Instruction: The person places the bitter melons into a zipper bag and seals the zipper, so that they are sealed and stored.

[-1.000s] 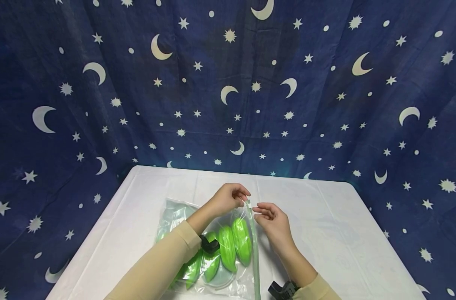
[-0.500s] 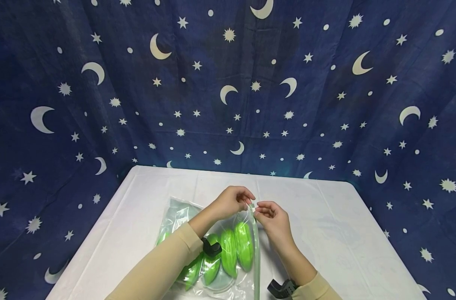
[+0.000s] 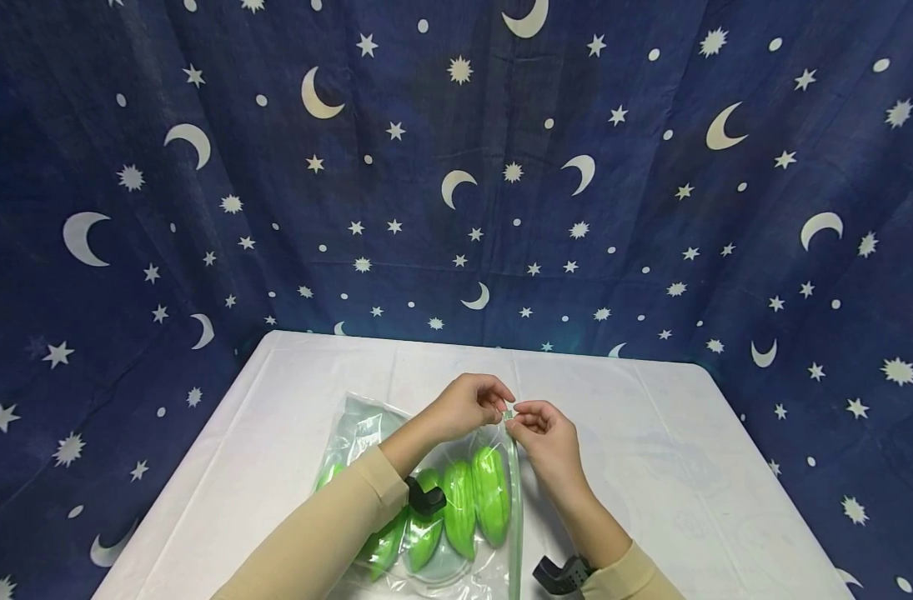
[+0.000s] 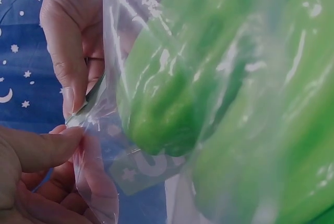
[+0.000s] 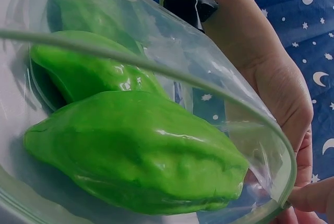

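Observation:
A clear zip bag (image 3: 362, 421) lies on the white table with several long, bumpy green gourds (image 3: 490, 496) inside it. A pale green zip strip (image 3: 515, 533) edges its right side, and in the right wrist view the bag's mouth stands apart around one gourd (image 5: 135, 153). My left hand (image 3: 462, 408) reaches over the bag and pinches its far corner between thumb and fingers. Close beside it, my right hand (image 3: 549, 439) pinches the zip strip near the same corner. In the left wrist view, both thumbs meet the film edge-on.
A round clear rim (image 3: 444, 571) shows through the bag beneath the gourds. Black wrist cameras sit on both forearms, the left one (image 3: 426, 497) over the bag. The white table (image 3: 651, 467) ends at a dark blue curtain (image 3: 456, 167) with moons and stars.
My left hand and the bag's far corner have shifted slightly right and nearer, towards my right hand. The right fingers, beside the zip strip a second ago, now pinch it.

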{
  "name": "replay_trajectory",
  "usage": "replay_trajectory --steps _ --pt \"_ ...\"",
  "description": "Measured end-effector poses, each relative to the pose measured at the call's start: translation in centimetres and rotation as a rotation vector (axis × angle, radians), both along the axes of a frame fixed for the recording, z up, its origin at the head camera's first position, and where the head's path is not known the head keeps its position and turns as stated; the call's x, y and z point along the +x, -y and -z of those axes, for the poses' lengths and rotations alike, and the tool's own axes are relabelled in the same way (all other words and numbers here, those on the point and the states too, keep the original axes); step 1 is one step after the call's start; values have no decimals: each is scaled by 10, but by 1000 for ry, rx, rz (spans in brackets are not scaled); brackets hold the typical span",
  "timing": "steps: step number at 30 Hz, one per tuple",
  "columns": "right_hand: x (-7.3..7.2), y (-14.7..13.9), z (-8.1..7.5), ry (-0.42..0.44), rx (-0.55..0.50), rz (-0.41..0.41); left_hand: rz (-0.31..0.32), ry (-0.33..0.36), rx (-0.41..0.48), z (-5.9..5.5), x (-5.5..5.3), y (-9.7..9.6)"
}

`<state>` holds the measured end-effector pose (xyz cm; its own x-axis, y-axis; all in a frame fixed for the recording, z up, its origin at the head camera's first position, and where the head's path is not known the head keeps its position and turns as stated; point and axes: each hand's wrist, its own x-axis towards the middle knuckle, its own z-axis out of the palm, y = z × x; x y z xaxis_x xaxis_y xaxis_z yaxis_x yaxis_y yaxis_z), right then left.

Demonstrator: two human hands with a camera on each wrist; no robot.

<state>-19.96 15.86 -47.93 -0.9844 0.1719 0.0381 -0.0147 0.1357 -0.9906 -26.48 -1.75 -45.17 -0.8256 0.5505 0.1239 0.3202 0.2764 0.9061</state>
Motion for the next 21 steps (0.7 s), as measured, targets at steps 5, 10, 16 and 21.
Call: replay_trajectory --steps 5,10,16,21 --pt "0 0 0 -11 -3 -3 -10 12 4 0 0 0" --pt "0 2 0 -17 1 -1 -19 10 3 0 0 0" --pt "1 2 0 -14 14 2 -24 13 3 1 1 0" --pt "3 2 0 -14 9 -13 -28 7 -10 0 1 1"
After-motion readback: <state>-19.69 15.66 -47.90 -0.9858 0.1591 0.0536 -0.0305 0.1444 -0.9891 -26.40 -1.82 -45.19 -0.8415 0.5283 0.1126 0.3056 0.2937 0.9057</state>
